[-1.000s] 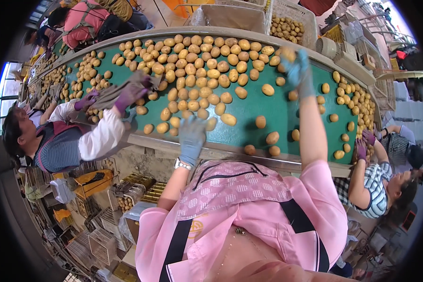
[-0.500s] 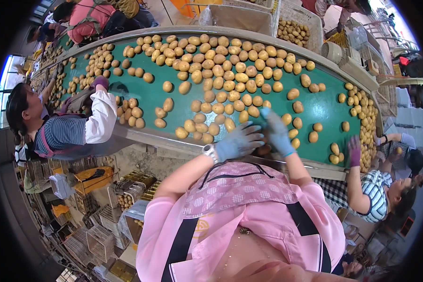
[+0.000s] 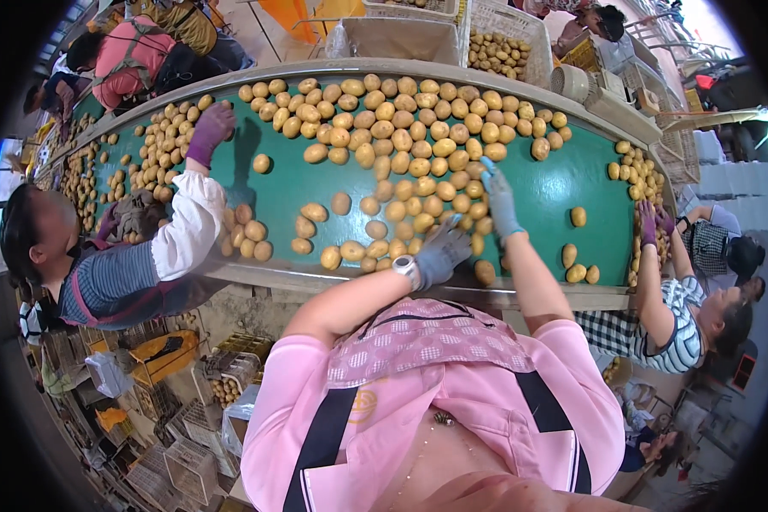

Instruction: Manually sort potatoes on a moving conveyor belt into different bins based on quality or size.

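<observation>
Many brown-yellow potatoes (image 3: 401,143) lie on a green conveyor belt (image 3: 538,247) in front of me. My right hand (image 3: 502,203), in a blue-grey glove, reaches over the belt with its fingers stretched out along the right side of the potato cluster. My left hand (image 3: 442,254), gloved alike, is low over the near part of the belt, fingers extended beside the nearest potatoes; its palm side is hidden. Neither hand visibly grips a potato. Between my forearms, a single potato (image 3: 485,272) rests at the belt's near edge.
A metal rim (image 3: 316,280) borders the belt. At left, a co-worker's purple-gloved hand (image 3: 211,134) is raised over the belt. At right, another person's purple gloves (image 3: 648,224) touch piled potatoes. A white crate (image 3: 533,53) of potatoes stands beyond the far rim.
My right hand has moved farther across the belt, beside the cluster. My left hand has shifted slightly right. Potatoes near my hands have shifted, and the left co-worker's hand has moved farther over the belt.
</observation>
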A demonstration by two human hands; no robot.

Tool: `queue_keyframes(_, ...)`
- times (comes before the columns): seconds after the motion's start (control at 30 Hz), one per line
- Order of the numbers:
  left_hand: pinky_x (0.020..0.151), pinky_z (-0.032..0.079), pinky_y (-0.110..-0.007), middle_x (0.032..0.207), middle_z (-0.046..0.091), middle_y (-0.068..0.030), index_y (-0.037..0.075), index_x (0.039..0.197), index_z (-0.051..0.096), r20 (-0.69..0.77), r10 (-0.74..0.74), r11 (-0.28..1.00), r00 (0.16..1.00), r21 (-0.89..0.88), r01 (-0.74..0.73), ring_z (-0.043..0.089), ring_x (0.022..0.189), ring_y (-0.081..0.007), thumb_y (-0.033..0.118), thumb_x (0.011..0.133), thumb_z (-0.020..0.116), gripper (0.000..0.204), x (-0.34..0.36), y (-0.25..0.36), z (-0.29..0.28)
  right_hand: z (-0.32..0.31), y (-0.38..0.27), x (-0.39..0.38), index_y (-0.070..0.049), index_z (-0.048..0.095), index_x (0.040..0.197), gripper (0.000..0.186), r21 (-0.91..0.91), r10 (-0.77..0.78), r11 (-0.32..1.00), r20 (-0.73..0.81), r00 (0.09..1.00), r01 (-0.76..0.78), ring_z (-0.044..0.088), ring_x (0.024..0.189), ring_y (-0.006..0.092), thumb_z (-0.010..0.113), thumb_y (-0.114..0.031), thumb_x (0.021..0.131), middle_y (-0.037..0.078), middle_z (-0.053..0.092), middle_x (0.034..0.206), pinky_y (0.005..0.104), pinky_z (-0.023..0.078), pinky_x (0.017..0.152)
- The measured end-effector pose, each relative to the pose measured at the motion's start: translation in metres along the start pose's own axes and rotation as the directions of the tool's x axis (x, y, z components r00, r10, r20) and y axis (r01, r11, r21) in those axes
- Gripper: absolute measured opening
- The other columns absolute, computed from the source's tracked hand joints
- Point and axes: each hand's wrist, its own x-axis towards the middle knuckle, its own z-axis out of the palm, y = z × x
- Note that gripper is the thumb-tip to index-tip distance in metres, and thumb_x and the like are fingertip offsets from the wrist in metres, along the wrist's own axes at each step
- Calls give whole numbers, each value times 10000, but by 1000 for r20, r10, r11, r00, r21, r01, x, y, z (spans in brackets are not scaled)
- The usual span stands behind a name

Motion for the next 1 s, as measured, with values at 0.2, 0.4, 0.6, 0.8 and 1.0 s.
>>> queue_keyframes(0.2, 1064, 431, -515, 921, 665, -70, 152, 890, 720, -312, -149, 977, 938, 99, 188, 663, 980, -267, 111, 781, 696, 119, -118, -41, -42, 162, -36, -18, -37, 431, 1605, 567, -185, -115, 978, -106, 988, 94, 538, 1381, 320, 576, -186, 1077, 191, 550, 1506, 419, 406, 1199)
queue_keyframes(0.4, 1049, 424, -536, 848, 650, -99, 153, 771, 704, -302, -348, 869, 888, 253, 426, 644, 841, -318, 83, 787, 674, 78, -246, -156, -105, 304, -95, -5, -126, 344, 1673, 696, -139, -246, 924, 499, 831, 357, 322, 1588, 368, 635, -232, 1049, 204, 352, 1695, 436, 280, 1294)
queue_keyframes(0.6, 1261, 273, -584, 1444, 600, -119, 164, 1348, 670, -711, -645, 262, 281, 140, 955, 474, 1445, -359, 127, 866, 696, 484, -328, -200, -148, 269, -147, 51, -99, 549, 1502, 483, -414, -7, 845, 625, 781, 339, 565, 1386, 355, 592, -280, 1056, 176, 602, 1470, 434, 465, 1147)
queue_keyframes(0.8, 1251, 299, -603, 1459, 621, -136, 104, 1312, 698, -687, -649, 539, 327, -111, 835, 490, 1448, -392, 129, 923, 694, 390, -314, -121, -106, 59, -162, 191, -100, 713, 1166, 332, -996, 52, 88, 24, 998, 19, 717, 1088, 389, 541, -330, 999, 190, 759, 1148, 499, 561, 911)
queue_keyframes(1.0, 1246, 318, -581, 1394, 649, -127, 115, 1230, 734, -563, -732, 588, 384, -237, 773, 486, 1445, -385, 129, 923, 688, 312, -285, -90, -82, 4, -114, 206, -119, 618, 1412, 522, -980, 47, 195, 34, 998, 24, 592, 1337, 384, 514, -422, 1000, 160, 644, 1439, 490, 489, 1096)
